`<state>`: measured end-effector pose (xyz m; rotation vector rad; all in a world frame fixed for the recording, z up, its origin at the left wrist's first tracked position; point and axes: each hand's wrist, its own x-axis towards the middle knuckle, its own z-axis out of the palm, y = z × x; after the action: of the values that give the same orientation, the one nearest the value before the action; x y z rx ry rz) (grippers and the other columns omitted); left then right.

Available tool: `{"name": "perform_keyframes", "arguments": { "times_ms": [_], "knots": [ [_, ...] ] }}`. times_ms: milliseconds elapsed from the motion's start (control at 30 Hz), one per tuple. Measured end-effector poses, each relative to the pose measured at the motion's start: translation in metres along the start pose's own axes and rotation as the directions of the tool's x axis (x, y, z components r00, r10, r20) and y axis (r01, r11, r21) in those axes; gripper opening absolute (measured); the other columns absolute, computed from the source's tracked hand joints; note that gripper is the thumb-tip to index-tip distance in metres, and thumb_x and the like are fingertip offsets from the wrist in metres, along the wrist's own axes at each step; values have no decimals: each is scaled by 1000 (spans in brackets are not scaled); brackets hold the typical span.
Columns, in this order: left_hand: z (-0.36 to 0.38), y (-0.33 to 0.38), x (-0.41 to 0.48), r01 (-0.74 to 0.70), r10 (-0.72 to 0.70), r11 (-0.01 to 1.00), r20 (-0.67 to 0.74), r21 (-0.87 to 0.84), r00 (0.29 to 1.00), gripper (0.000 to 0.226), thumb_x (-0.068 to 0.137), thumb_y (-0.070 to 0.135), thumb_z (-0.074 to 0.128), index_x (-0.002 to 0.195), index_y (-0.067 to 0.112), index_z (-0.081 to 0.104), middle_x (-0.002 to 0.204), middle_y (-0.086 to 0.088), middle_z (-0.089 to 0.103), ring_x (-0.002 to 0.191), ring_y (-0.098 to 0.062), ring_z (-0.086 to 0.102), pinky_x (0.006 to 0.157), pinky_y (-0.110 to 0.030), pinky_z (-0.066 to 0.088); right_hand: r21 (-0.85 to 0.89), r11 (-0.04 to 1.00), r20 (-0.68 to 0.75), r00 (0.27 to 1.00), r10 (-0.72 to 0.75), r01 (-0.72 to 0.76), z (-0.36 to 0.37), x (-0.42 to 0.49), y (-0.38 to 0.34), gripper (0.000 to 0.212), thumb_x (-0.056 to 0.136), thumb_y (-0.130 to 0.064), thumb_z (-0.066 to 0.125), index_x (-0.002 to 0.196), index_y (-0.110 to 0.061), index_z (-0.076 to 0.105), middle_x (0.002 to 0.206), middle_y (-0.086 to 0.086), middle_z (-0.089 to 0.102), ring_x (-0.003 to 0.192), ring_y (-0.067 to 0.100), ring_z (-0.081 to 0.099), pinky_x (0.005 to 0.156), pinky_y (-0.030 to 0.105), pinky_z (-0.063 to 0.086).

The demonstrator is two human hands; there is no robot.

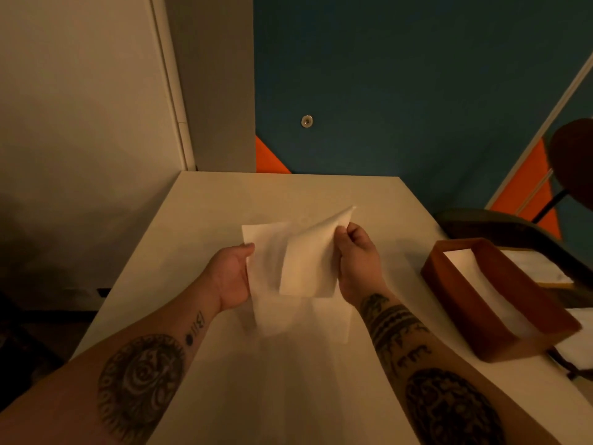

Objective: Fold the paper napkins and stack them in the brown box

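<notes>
Sitting near the right edge of the tabletop (205, 396), the brown box (487, 319) holds white folded napkins (465, 264) lying flat inside. Over the middle of the tabletop a white paper napkin (301, 268) is held up, partly folded, one flap raised. The left hand (232, 277) grips its left edge with curled fingers, and the right hand (356, 258) pinches the raised flap's right edge.

A dimly lit office-style or café-style seating room

A plain white table (288, 194) butts against a teal wall (401, 75) at 12 o'clock, painted with orange wedges (268, 157) and carrying a small round metal fitting (307, 121). A white panel (80, 91) closes off 10 o'clock, and a dark round-backed chair (571, 149) stands at 2 o'clock.
</notes>
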<state>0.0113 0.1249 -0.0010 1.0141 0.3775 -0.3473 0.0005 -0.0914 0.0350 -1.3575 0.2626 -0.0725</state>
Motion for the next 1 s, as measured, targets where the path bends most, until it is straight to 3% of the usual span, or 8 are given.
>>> {"name": "perform_keyframes", "arguments": {
  "times_ms": [100, 267, 400, 500, 600, 700, 833, 1000],
  "knots": [
    [5, -3, 1, 54, -55, 998, 33, 20, 998, 43, 105, 38, 40, 112, 10, 72, 91, -12, 78, 79, -28, 74, 82, -41, 51, -36, 999, 31, 999, 30, -29, 8, -2, 16, 14, 102, -25, 56, 97, -17, 66, 92, 6, 69, 81, 23, 61, 80, 43, 55],
    [5, -3, 6, 48, -48, 999, 8, -4, 999, 54, 105, 47, 36, 129, 9, 66, 115, -18, 75, 107, -35, 67, 88, -44, 50, -607, 790, 86, 995, -48, 91, 21, -5, 40, 27, 100, -24, 53, 123, -19, 66, 108, -2, 71, 94, 16, 64, 92, 39, 56],
    [5, -1, 1, 37, -38, 999, 51, 27, 998, 52, 101, 51, 46, 121, 11, 72, 118, -18, 74, 106, -35, 70, 91, -47, 51, -701, 694, 156, 985, -76, 164, 34, -8, 37, 34, 102, -23, 54, 135, -17, 57, 115, 1, 71, 85, 11, 61, 81, 25, 52],
    [8, -1, -2, 18, -20, 992, 14, 121, 1000, 34, 100, 21, 57, 127, 3, 67, 101, -19, 76, 84, -32, 73, 78, -44, 55, -724, 655, 236, 970, -59, 215, 40, -7, 39, 35, 100, -33, 56, 132, -18, 58, 114, 0, 70, 89, 13, 62, 81, 25, 51],
    [-3, 3, 1, -48, 64, 987, -103, 156, 993, 36, 100, 5, 54, 135, 0, 59, 100, -19, 70, 84, -33, 67, 75, -43, 54, -744, 636, 209, 975, -70, 205, 33, 5, 38, 31, 102, -34, 50, 121, -15, 65, 107, -3, 70, 90, 16, 65, 82, 29, 53],
    [-21, 6, 0, -46, 73, 989, -188, 140, 979, 34, 100, 4, 55, 133, -1, 59, 100, -20, 69, 85, -33, 66, 75, -44, 53, -889, 396, 207, 974, -96, 228, 16, 21, 40, 34, 100, -32, 51, 129, -20, 64, 124, 1, 67, 108, 20, 63, 89, 28, 49],
    [-44, 7, -3, -52, 87, 989, -261, 138, 961, 30, 99, 5, 56, 128, -1, 62, 99, -19, 71, 86, -33, 68, 76, -42, 53, -967, 45, 254, 965, 60, 251, 7, 25, 50, 48, 95, -50, 53, 136, -25, 57, 140, 3, 51, 129, 27, 44, 104, 43, 43],
    [-53, 5, -12, -68, 104, 989, -288, 132, 952, 25, 100, 5, 55, 123, 0, 63, 97, -19, 70, 84, -33, 66, 76, -43, 53, -969, 73, 240, 970, 29, 237, 11, 25, 55, 33, 95, -44, 56, 122, -28, 66, 129, 3, 57, 121, 25, 50, 101, 43, 46]
  ]
}}
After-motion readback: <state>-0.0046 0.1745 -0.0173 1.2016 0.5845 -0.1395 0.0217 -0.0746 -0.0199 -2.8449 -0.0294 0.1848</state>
